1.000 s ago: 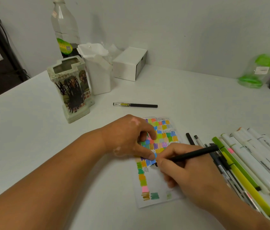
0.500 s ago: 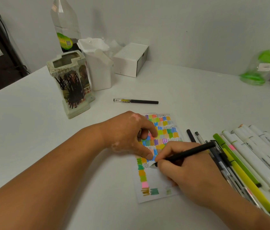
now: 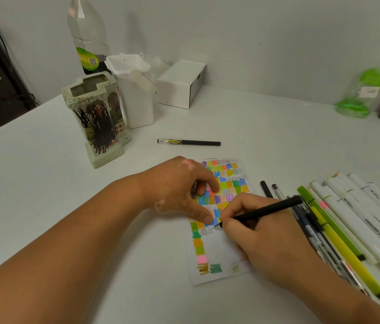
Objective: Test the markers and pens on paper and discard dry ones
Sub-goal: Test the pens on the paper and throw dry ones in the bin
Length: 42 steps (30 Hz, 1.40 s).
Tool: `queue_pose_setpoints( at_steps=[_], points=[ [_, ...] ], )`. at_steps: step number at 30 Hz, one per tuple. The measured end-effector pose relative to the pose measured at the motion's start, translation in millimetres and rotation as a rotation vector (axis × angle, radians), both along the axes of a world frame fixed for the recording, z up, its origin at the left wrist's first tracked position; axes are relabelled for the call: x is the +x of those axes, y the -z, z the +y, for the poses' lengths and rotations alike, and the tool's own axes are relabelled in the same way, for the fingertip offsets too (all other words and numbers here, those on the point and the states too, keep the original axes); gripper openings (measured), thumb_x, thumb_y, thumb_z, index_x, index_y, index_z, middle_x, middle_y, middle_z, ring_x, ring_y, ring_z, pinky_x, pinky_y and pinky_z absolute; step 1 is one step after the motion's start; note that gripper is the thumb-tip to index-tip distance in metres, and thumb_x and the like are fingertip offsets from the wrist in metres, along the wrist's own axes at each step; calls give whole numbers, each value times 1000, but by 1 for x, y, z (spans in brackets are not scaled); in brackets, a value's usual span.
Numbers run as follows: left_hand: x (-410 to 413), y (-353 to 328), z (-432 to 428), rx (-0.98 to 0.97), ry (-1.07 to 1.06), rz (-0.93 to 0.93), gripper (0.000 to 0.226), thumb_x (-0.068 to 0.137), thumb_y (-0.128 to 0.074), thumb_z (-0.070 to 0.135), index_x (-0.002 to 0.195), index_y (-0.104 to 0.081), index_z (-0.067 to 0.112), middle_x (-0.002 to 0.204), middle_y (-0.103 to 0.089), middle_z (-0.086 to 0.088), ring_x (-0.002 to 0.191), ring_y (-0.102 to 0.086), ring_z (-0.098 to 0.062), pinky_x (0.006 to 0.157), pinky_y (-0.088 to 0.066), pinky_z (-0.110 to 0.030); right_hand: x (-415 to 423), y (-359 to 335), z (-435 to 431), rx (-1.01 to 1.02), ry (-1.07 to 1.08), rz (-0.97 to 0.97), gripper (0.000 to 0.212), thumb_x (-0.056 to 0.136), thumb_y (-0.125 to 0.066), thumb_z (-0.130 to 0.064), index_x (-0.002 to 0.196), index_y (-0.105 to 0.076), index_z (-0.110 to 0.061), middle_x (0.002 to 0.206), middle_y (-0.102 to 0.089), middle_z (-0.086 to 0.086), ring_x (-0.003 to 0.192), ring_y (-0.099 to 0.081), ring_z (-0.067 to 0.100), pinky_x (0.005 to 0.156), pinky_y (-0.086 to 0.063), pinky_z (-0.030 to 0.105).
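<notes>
Found right hand (image 3: 275, 242) pinching a black pen (image 3: 266, 210) between thumb and forefinger, barrel slanting up to the right. Noted pen tip touching the paper (image 3: 219, 247), at the right end of a thin black zigzag line. Recorded left hand (image 3: 179, 190) with thumb and forefinger spread apart, both tips pressing on the paper, remaining fingers curled under. Found paper lying flat on the white surface (image 3: 44, 183), mostly filled with coloured swatches and black scribble rows. Observed a row of markers and pens (image 3: 338, 213) lying just right of the paper. Noted a second black pen (image 3: 189, 142) lying alone beyond the paper. Logged at far left a scribbled ceramic holder (image 3: 95, 120), white container (image 3: 135, 94), white box (image 3: 179, 84) and clear bottle (image 3: 88, 36).
</notes>
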<state>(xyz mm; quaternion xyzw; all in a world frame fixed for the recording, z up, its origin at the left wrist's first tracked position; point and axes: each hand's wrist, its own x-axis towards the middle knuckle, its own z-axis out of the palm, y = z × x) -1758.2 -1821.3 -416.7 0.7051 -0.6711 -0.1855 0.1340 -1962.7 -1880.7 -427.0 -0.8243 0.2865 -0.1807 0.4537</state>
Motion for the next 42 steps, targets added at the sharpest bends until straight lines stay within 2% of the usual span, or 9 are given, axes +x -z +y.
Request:
queue_pose_setpoints(
  at_steps=[3, 7, 12, 16, 22, 27, 33, 37, 42],
  points=[
    [1, 1, 0, -2, -5, -4, 60, 68, -80, 60, 120, -64, 36, 94, -60, 12, 78, -57, -9, 68, -54, -23, 0, 0, 1, -10, -9, -15, 20, 81, -70, -8, 66, -67, -22, 60, -63, -9, 52, -55, 1, 47, -42, 11],
    [2, 3, 0, -77, -67, 54, 56, 74, -78, 58, 121, -58, 38, 87, -61, 12, 74, -59, -5, 61, -48, -14, -3, -5, -4, 203, 64, -274, 13, 81, -67, -15, 69, -65, -20, 49, -55, 1, 41, -47, 10, 40, -39, 18],
    [-2, 1, 0, -163, -182, 334, 15, 98, -53, 20, 106, -47, 31, 99, -61, 11, 82, -62, -8, 64, -55, -25, -14, -9, -23, 268, 160, -416, 10, 80, -67, -18, 70, -64, -17, 54, -58, 12, 46, -51, 18, 45, -45, 23],
    [-10, -1, 0, -225, -174, 412, 23, 100, -49, 14, 103, -52, 37, 100, -59, 18, 96, -61, -10, 74, -53, -27, -19, -7, -32, 384, 162, -466, 5, 76, -67, -17, 71, -67, -15, 59, -61, 14, 50, -55, 21, 47, -47, 24],
    [-19, 3, -2, -280, -135, 616, 30, 92, -68, 22, 112, -66, 44, 105, -69, 12, 103, -67, -15, 86, -58, -33, -24, -12, -39, 516, 189, -602, 8, 74, -61, -9, 71, -66, -14, 64, -64, 18, 51, -58, 22, 45, -48, 27],
    [-21, 2, -3, -272, -139, 758, 32, 77, -79, 31, 108, -71, 37, 103, -73, 2, 102, -70, -20, 89, -59, -37, -25, -15, -40, 433, 216, -613, 5, 73, -65, -10, 69, -67, -13, 62, -64, 16, 49, -57, 22, 44, -48, 26],
    [-28, 1, -4, -271, -129, 858, 35, 73, -83, 21, 105, -73, 30, 101, -73, -6, 96, -72, -26, 86, -59, -49, -23, -13, -36, 413, 172, -541, 4, 75, -68, -11, 74, -68, -15, 61, -64, 16, 52, -60, 23, 49, -50, 27],
    [-38, 1, -4, -307, -139, 850, 31, 71, -83, 19, 98, -74, 31, 98, -75, -4, 96, -73, -24, 85, -60, -46, -21, -12, -30, 325, 145, -430, 9, 82, -81, -12, 80, -75, -19, 62, -69, 12, 55, -66, 21, 54, -53, 25],
    [-44, -2, -3, -369, -175, 833, 25, 66, -84, 19, 87, -75, 28, 84, -74, -2, 86, -73, -21, 80, -61, -48, -21, -16, -29, 353, 162, -412, 6, 77, -81, -20, 82, -80, -23, 64, -71, 7, 56, -67, 15, 55, -54, 21]
  ],
)
